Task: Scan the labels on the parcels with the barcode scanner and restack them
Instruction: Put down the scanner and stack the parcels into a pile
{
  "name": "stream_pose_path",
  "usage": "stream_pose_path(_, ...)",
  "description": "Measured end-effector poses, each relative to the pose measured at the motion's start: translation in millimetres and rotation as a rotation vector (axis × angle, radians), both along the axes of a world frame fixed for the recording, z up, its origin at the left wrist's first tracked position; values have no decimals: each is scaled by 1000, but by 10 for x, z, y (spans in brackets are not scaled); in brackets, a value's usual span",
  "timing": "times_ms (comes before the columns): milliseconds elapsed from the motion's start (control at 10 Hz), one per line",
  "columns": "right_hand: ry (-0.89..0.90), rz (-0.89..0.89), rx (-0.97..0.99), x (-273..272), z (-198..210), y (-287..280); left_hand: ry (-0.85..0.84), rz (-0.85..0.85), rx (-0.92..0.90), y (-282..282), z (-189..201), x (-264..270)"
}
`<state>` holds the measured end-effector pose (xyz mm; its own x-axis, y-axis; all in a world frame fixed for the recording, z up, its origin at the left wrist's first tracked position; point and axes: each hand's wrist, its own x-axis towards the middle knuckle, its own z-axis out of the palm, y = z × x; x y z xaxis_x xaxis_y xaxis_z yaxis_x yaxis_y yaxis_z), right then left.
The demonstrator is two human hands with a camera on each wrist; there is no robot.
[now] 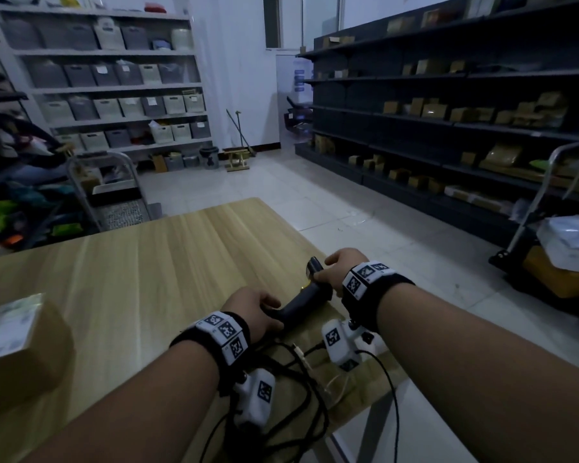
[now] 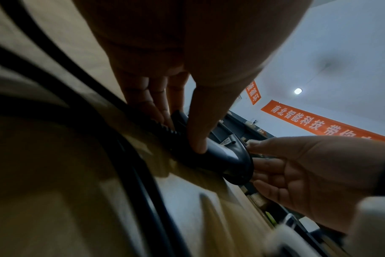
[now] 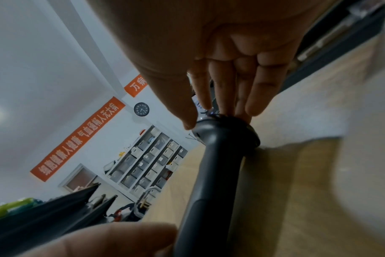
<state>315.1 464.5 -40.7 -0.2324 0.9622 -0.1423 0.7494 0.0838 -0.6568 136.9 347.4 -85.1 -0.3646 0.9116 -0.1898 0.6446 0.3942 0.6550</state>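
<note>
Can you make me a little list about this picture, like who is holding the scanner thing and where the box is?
scanner: black barcode scanner lying on the wooden table
left hand: left hand pinches the handle end
right hand: right hand pinches the head end
box: brown parcel with a white label, on the table's left edge, untouched
cables: black cables near the table's front edge

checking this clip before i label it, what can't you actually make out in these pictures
- Parcel label: head view, cut by the left edge and blurred, print unreadable.
- Barcode scanner window and trigger: all views, hidden by the right hand at its head and the left hand at its handle end.
- Other parcels: none in any view.
- Cables: head view, tangled; which one is the scanner's cannot be told.
</note>
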Motion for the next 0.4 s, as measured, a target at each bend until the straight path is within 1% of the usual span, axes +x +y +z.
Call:
stream_pose_path(100,123,19,-51,-122,-62,63,5,56,28,44,12,-174)
stream_pose_path(200,174,21,-109,-183,-133,83,-27,88,41,33,19,-271)
stream_pose_path(300,208,6,-118,-201,-220,119,-105,137,94,-22,-23,-314)
stream_pose_path(400,244,-46,-30,-186,-217,107,-215,225,180,-145,33,-337)
